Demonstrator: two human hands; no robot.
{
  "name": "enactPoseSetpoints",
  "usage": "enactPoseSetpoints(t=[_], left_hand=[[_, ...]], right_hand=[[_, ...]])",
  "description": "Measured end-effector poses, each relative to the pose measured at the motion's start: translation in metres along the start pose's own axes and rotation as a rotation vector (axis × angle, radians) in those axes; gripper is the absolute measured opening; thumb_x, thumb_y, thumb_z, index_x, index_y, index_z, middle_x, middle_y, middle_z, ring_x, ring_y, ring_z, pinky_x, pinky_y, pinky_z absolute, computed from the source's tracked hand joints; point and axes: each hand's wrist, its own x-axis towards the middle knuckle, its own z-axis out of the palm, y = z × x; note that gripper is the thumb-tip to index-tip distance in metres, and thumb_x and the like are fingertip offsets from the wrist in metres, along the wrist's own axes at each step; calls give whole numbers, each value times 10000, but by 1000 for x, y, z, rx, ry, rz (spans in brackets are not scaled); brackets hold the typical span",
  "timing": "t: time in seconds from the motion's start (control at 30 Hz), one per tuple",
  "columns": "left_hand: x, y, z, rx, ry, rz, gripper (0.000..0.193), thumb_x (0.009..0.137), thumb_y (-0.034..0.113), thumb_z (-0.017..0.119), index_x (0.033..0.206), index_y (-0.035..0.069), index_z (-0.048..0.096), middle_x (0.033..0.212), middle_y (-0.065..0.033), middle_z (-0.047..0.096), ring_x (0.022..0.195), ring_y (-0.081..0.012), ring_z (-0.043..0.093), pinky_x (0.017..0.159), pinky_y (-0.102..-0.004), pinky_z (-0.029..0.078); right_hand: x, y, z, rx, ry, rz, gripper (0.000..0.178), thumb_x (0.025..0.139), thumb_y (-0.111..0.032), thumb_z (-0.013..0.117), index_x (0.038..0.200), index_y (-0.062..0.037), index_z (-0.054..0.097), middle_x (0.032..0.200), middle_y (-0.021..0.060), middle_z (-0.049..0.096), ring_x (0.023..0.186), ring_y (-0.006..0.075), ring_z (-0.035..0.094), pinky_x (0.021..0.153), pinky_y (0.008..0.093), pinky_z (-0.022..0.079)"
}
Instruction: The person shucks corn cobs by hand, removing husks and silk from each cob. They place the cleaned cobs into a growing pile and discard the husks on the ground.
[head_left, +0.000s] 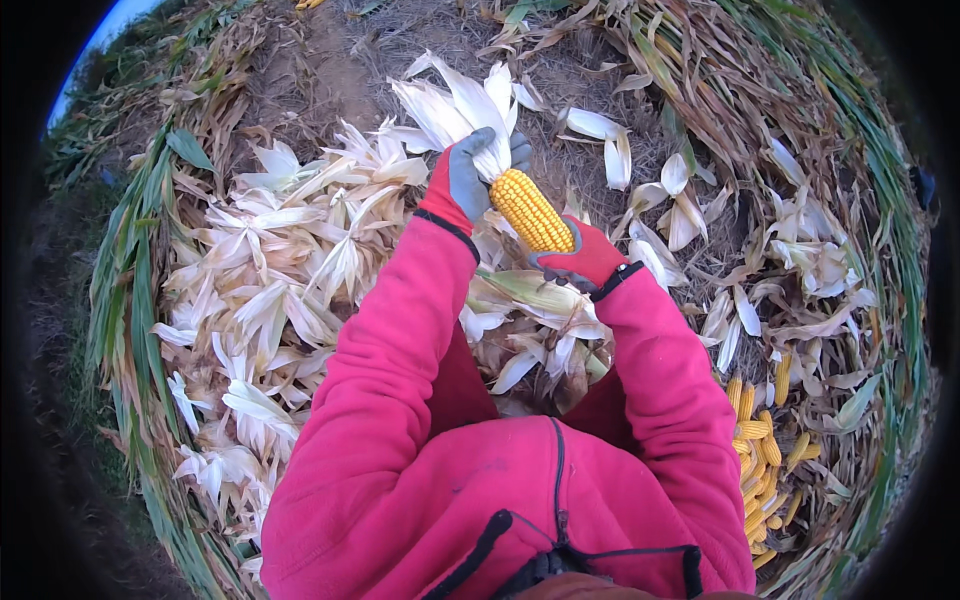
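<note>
Between my two gloved hands is an ear of corn (pixel 532 212), its yellow kernels bare and its pale husk (pixel 462 105) peeled back toward the far end. My left hand (pixel 466 178), in a red and grey glove, is closed around the gathered husk at the base of the ear; some of its fingers are behind the husk. The near tip of the ear rests in my right hand (pixel 582 255), gloved the same way, with its thumb along the side and its other fingers mostly hidden underneath.
A wide heap of stripped husks (pixel 290 250) covers the ground at left and runs between my knees. Bare yellow cobs (pixel 760 450) are piled at the lower right. Loose husks (pixel 680 205) lie at right. Long corn stalks (pixel 850 130) curve around both sides.
</note>
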Motion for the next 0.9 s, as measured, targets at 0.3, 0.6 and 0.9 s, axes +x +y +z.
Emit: enactPoseSetpoints(t=[0.3, 0.6, 0.9], left_hand=[[6, -2, -8, -34, -49, 156, 268, 909, 248, 392, 965, 30, 538, 749, -70, 563, 727, -267, 601, 804, -492, 493], [-11, -3, 12, 9, -52, 129, 459, 904, 421, 463, 1135, 31, 537, 930, -92, 596, 803, -244, 610, 781, -459, 500], [-31, -40, 15, 565, -71, -53, 460, 882, 378, 587, 1165, 25, 505, 983, -35, 568, 922, -125, 564, 822, -272, 465]], right_hand=[[25, 18, -7, -722, 253, -265, 707, 649, -360, 787, 1217, -62, 490, 992, 160, 645, 871, 256, 641, 757, 348, 495], [18, 14, 23, 168, 7, -105, 514, 772, -218, 722, 1195, -27, 501, 938, 53, 614, 749, 126, 602, 638, 276, 496], [10, -4, 16, -282, 279, -142, 631, 729, -303, 745, 1245, -52, 484, 1051, 108, 602, 890, 178, 604, 780, 313, 490]])
